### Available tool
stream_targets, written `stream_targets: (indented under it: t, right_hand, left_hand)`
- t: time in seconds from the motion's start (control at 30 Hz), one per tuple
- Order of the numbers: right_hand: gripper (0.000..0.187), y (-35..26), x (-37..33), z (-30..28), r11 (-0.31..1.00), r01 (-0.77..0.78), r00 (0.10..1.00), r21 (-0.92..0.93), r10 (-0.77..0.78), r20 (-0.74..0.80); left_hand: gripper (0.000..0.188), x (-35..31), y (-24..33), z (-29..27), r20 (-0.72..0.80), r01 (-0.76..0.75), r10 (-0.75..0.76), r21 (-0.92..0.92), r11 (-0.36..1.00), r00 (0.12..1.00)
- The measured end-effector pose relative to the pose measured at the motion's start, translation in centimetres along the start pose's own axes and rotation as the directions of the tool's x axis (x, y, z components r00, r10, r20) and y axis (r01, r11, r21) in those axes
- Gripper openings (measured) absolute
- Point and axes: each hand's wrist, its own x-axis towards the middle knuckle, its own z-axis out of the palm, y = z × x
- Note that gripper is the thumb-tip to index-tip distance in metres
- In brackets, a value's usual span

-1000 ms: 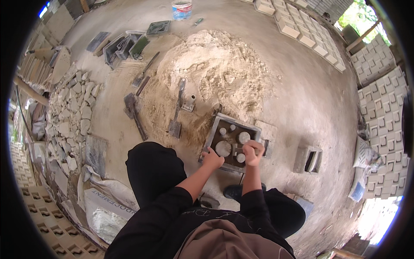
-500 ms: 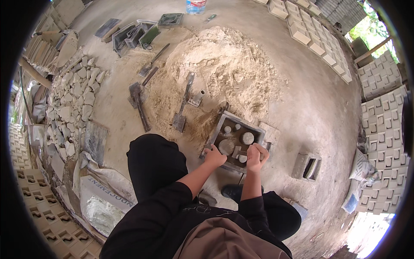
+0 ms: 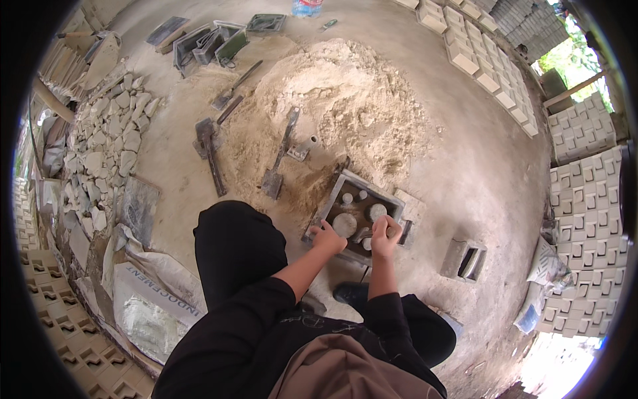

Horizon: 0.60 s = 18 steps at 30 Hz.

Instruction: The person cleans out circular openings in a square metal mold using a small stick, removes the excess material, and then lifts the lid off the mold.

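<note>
Between my feet lies a rectangular mould box [image 3: 369,176] with grey walls. Inside it stand several round pale plugs, the largest a disc [image 3: 344,225] near the middle, and a small curved grey piece [image 3: 362,234]. My left hand [image 3: 327,239] is bent round the box's left wall near its near corner, its fingers partly curled. My right hand [image 3: 385,239] is a closed fist above the right part of the box, beside a round plug [image 3: 378,212]; what it holds, if anything, is hidden.
A sand heap [image 3: 352,100] rises beyond the box. A trowel [image 3: 282,153], a hammer-like tool [image 3: 211,156] and a small tamper [image 3: 302,149] lie left of it. A hollow block [image 3: 463,259] stands right. Broken pieces [image 3: 106,146] and an open cement bag [image 3: 156,309] lie left.
My right hand has shifted slightly left and inward over the box, and its fist looks more tightly closed. My left hand stays at the left wall. The view has shifted a little.
</note>
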Motion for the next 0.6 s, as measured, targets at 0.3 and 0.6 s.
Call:
stream_targets:
  t: [0.3, 0.6]
  right_hand:
    - [0.036, -0.5, 0.3, -1.0, 0.994, 0.009, 1.000, 0.105, -0.006, -0.030]
    - [0.032, 1.9, 0.4, -1.5, 0.976, 0.141, 0.990, 0.165, -0.139, -0.025]
  left_hand:
    - [0.091, -1.0, 0.0, -0.5, 0.021, -0.043, 0.044, -0.054, 0.998, 0.999]
    - [0.086, -0.6, -0.2, -0.4, 0.009, -0.057, 0.056, 0.022, 0.998, 0.998]
